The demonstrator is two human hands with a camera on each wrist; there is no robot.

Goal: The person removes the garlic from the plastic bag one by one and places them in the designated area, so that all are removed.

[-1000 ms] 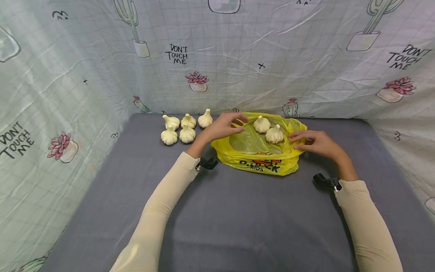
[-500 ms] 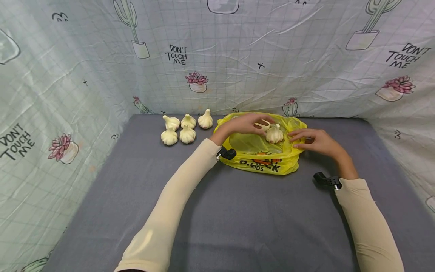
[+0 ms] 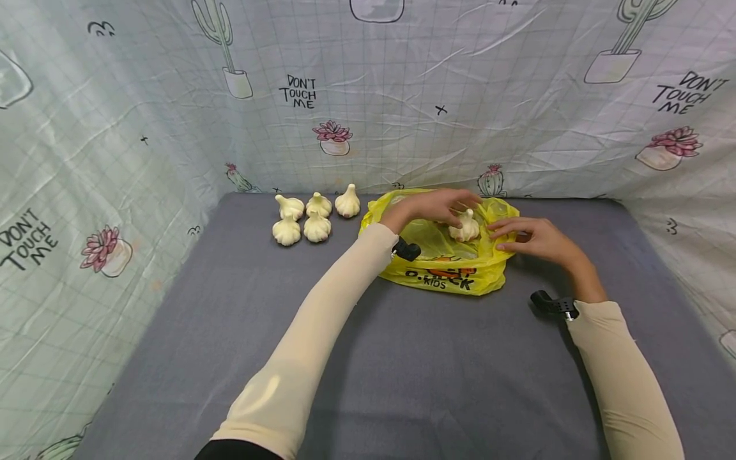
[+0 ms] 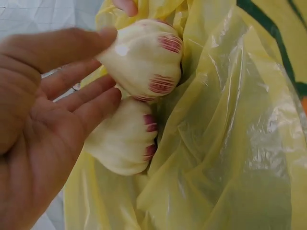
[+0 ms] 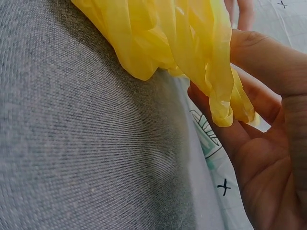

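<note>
A yellow plastic bag (image 3: 437,281) lies with its mouth spread, black print on its front. My left hand (image 3: 439,206) reaches over the bag's opening and pinches the neck of a garlic bulb (image 3: 467,227) between thumb and fingers. In the left wrist view this garlic bulb (image 4: 148,60), cream with purple streaks, rests against a second garlic bulb (image 4: 124,141), which the hand mostly hides in the head view. My right hand (image 3: 537,239) holds the bag's right rim; in the right wrist view the gathered yellow plastic (image 5: 220,72) sits between thumb and fingers.
Left of the bag, several garlic bulbs (image 3: 317,227) stand grouped on the grey cloth-covered table (image 3: 448,370). A printed curtain (image 3: 402,96) hangs along the table's back and sides. Black cameras are strapped to both wrists.
My left hand has moved right from the bag's left rim, over its opening, to the garlic inside. The garlic bulb at its fingers now leans slightly. The right hand has stayed on the rim.
</note>
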